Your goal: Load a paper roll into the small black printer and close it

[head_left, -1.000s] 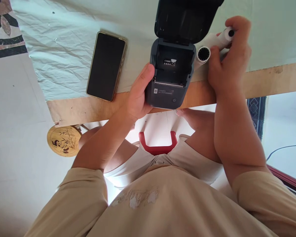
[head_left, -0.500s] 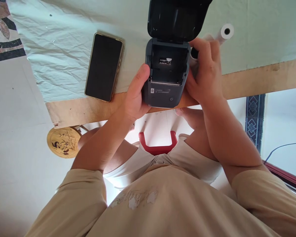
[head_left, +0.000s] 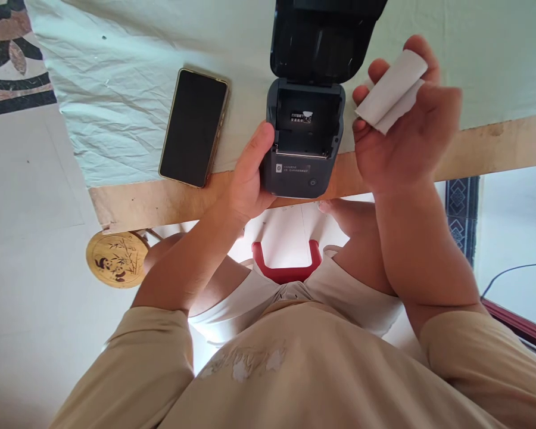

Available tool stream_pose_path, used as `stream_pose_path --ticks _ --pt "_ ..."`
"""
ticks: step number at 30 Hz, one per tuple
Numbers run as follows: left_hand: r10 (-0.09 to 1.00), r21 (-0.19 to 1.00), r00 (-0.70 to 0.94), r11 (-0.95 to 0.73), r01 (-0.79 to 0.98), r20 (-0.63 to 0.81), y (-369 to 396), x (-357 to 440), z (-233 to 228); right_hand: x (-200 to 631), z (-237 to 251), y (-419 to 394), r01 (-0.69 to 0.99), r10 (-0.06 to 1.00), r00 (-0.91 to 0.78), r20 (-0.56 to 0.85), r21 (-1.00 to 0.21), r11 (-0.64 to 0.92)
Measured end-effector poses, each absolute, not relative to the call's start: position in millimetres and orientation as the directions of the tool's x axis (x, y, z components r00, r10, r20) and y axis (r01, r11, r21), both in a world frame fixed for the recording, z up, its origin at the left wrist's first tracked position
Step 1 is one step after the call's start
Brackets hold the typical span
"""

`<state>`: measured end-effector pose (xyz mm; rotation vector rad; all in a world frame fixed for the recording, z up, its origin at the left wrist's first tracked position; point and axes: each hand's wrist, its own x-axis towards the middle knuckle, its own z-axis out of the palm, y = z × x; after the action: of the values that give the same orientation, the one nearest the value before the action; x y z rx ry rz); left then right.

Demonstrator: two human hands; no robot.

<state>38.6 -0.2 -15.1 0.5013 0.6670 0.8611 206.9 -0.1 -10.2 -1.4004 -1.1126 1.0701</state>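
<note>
My right hand (head_left: 406, 137) has come up and away from the printer (head_left: 301, 140) since half a second ago, when it pressed against the printer's right side. It now hangs above the table edge, just right of the printer and not touching it, fingers curled around a white paper roll (head_left: 390, 89). The roll lies slanted across my fingertips, gripped between them and the thumb. The second roll that stood behind my hand a moment ago is not visible now; whether my hand hides it I cannot tell.

My left hand (head_left: 248, 179) has not changed its post: it clasps the printer's left side, thumb along the casing, fingers wrapped below. The printer sits at the near edge of the table, lid (head_left: 326, 39) raised and tilted back, the paper bay open and bare apart from a small label inside.

A dark phone (head_left: 194, 128) lies face up to the left of the printer, well apart from it, as before. Both rest on a creased pale green cloth (head_left: 116, 89) that stops short of the bare wooden table edge (head_left: 495, 140). Below the table are pale floor, a round bamboo-patterned disc (head_left: 116, 259), a red U-shaped handle (head_left: 286, 262) and, at right, a patterned dark strip (head_left: 462, 208) and a thin cable (head_left: 513, 271).
</note>
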Motion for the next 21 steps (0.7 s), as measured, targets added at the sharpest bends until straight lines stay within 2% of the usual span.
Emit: stream_pose_path --ticks 2,4,6,9,12,16,21 --pt "0.819 0.641 0.475 0.557 -0.528 -0.321 -0.8 38.9 -15.2 206.2 -9.7 -1.3 0.178 0.980 0.201 0.013 -0.984 -0.023" --pt "0.824 0.646 0.467 0.551 -0.529 -0.320 -1.5 39.1 -16.2 202.9 -9.9 -4.4 0.334 0.939 0.268 0.216 -0.935 0.120" --pt "0.822 0.651 0.466 0.553 -0.519 -0.327 -1.9 38.5 -18.7 198.9 -10.2 -8.0 0.499 0.854 0.280 0.438 -0.826 0.260" --pt "0.814 0.654 0.465 0.566 -0.501 -0.348 -1.8 36.5 -23.3 194.3 -11.5 -12.3 0.639 0.752 0.133 0.646 -0.636 0.433" --pt "0.818 0.664 0.451 0.562 -0.493 -0.358 -1.5 35.3 -25.1 190.7 -14.7 -14.9 0.670 0.767 -0.029 0.641 -0.557 0.491" --pt "0.844 0.691 0.438 0.517 -0.505 -0.310 -1.6 37.1 -23.3 186.7 -19.1 -15.5 0.669 0.848 -0.046 0.527 -0.614 0.418" --pt "0.850 0.734 0.447 0.488 -0.472 -0.278 -0.2 37.8 -25.5 186.9 -18.7 -11.2 0.635 0.788 -0.079 0.611 -0.578 0.512"
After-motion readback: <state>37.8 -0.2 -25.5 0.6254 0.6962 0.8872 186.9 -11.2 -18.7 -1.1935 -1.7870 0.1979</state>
